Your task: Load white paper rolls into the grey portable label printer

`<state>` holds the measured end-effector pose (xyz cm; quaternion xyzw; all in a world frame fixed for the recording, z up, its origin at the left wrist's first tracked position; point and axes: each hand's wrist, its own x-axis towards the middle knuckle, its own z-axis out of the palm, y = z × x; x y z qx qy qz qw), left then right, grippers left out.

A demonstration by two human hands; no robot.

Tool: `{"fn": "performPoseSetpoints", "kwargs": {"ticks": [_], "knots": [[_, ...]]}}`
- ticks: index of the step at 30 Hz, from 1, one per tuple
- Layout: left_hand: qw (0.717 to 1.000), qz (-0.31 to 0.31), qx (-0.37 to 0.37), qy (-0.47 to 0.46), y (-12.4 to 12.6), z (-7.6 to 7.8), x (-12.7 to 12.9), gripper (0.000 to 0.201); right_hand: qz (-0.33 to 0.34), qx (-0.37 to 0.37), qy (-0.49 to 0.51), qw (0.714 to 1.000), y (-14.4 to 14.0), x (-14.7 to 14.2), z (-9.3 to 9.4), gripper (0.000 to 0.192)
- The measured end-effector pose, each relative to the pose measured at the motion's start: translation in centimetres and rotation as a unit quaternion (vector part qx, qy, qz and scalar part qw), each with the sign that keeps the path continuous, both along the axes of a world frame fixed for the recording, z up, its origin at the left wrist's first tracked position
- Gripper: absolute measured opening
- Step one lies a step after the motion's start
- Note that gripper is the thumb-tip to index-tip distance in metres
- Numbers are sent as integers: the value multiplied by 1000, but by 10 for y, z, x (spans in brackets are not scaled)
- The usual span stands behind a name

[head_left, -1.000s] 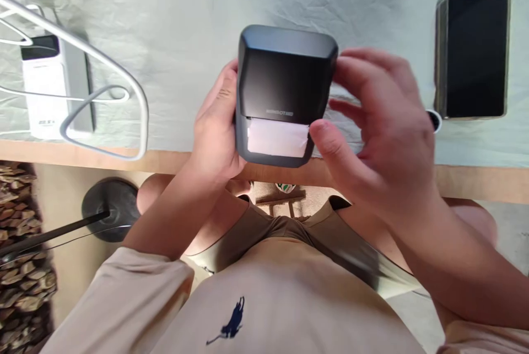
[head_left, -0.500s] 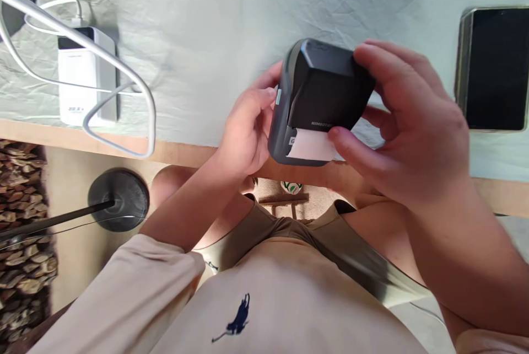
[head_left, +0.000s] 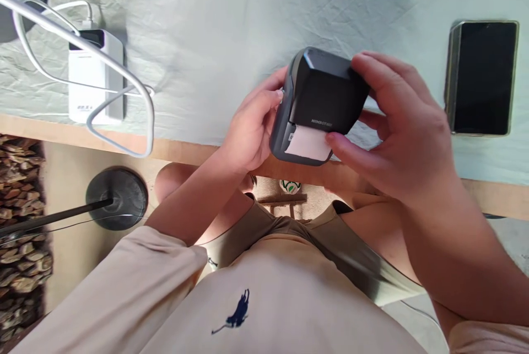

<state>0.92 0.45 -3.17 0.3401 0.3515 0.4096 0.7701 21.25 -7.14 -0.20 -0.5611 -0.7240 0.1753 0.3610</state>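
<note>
over pale cloth (head_left: 215,28), both hands grip "niimbot" printer (head_left: 320,103).

Between my hands, which hold the small black printer (head_left: 320,106), and the white power bank (head_left: 96,75) on the left, the cloth-covered worktop (head_left: 215,28) lies bare. The power bank's white cable (head_left: 103,67) loops there. On the right the dark phone (head_left: 481,78) lies near my right hand (head_left: 397,128).
</note>
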Motion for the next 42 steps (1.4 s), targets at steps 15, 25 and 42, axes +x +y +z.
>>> {"fn": "performPoseSetpoints", "kwargs": {"ticks": [15,25,42], "knots": [[996,-30,53,-67,-5,-6,6,20,-111,138,124,976,18,-11,25,21],[997,-54,50,-7,-8,5,-1,33,-122,-162,-355,913,21,-30,51,38],[995,-57,61,51,-6,1,-3,39,-75,-216,-468,853,35,-40,71,36]]}}
